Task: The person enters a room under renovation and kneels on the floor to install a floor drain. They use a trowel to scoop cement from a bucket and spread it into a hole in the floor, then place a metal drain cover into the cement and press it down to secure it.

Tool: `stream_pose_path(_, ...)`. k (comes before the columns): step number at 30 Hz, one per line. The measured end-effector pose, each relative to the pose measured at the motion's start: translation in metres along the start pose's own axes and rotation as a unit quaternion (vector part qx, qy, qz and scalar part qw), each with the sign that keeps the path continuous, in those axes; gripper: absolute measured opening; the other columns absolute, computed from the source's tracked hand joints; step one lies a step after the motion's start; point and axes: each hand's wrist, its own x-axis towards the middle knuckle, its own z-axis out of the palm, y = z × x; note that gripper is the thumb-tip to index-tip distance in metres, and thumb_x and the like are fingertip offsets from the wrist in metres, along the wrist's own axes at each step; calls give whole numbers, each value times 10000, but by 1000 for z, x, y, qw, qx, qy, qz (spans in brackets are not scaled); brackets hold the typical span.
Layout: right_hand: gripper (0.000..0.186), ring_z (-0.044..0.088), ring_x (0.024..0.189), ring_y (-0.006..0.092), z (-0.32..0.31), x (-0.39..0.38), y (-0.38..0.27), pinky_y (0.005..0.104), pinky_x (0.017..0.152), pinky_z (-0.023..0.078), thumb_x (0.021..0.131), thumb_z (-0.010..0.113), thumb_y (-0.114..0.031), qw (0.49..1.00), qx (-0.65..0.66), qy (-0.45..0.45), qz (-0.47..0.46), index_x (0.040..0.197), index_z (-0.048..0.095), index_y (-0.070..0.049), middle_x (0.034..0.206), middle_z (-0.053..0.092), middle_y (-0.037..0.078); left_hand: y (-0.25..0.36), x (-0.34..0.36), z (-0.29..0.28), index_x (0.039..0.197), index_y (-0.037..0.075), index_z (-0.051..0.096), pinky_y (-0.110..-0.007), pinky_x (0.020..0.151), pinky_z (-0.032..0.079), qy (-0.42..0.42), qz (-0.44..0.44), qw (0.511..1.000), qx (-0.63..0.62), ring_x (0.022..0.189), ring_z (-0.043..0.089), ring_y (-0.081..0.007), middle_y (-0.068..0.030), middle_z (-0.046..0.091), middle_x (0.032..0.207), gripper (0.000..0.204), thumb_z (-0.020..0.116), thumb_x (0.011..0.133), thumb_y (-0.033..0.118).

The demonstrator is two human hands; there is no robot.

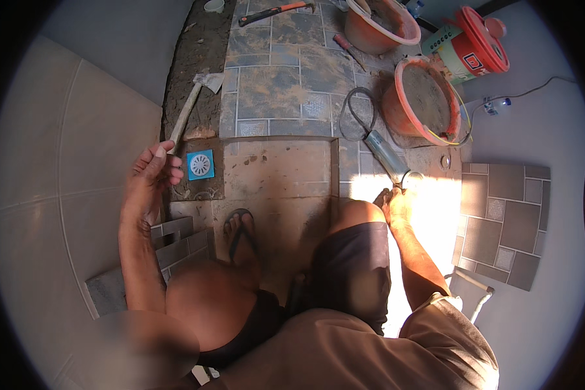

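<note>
On the left, my left hand (155,166) has its thumb and fingers closed at the lower end of a pale wooden handle. That handle belongs to a hatchet-like tool (190,107), whose flat grey blade lies on the rough mortar strip. Just right of this hand is a drain cover (201,165), a white round grate on a blue square. By my right knee, my right hand (398,205) is closed at the front end of a grey-green angle grinder (385,156). Part of its grip is hidden in glare and shadow. The grinder's dark cord loops above it.
Grey patterned tiles (266,91) cover the far floor, with a lower bare step (276,169) before them. Two orange mortar tubs (406,97), a red-lidded bucket (481,42), an orange-handled hammer (276,13) and a chisel (348,51) stand or lie beyond. Tile panels (504,221) lean right.
</note>
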Motion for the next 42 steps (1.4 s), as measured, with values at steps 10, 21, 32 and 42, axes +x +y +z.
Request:
stream_pose_path(10, 801, 471, 1334, 511, 22, -44, 29, 529, 1127, 436, 914, 770, -351, 920, -334, -202, -28, 1539, 414, 1, 1500, 407, 267, 48, -226, 18, 1326, -21, 650, -408, 1077, 476, 64, 18, 970, 234, 1115, 665, -258, -135, 709, 1187, 505, 755, 954, 303)
stream_pose_path(21, 653, 455, 1293, 491, 42, -35, 63, 522, 1115, 427, 995, 640, -292, 922, -337, -188, -42, 1541, 422, -7, 1512, 359, 242, -14, -301, 24, 1029, -42, 716, -426, 969, 519, 273, 244, 825, 430, 1069, 700, -352, -208, 719, 1035, 182, 677, 955, 119)
stream_pose_path(32, 590, 402, 1377, 447, 41, -23, 61, 504, 1107, 486, 953, 648, -283, 949, -228, -193, 95, 1499, 460, -161, 1552, 330, 163, -12, -294, 33, 919, -33, 697, -387, 845, 541, 295, 332, 802, 399, 900, 723, -326, -181, 734, 923, 38, 684, 910, 2)
stream_pose_path(42, 686, 436, 1326, 472, 42, -17, 82, 505, 1092, 454, 874, 713, -265, 951, -238, -191, 39, 1476, 451, -66, 1514, 334, 243, -13, -289, 26, 927, -35, 692, -370, 845, 543, 305, 307, 812, 393, 889, 712, -305, -176, 737, 946, 52, 691, 925, 16)
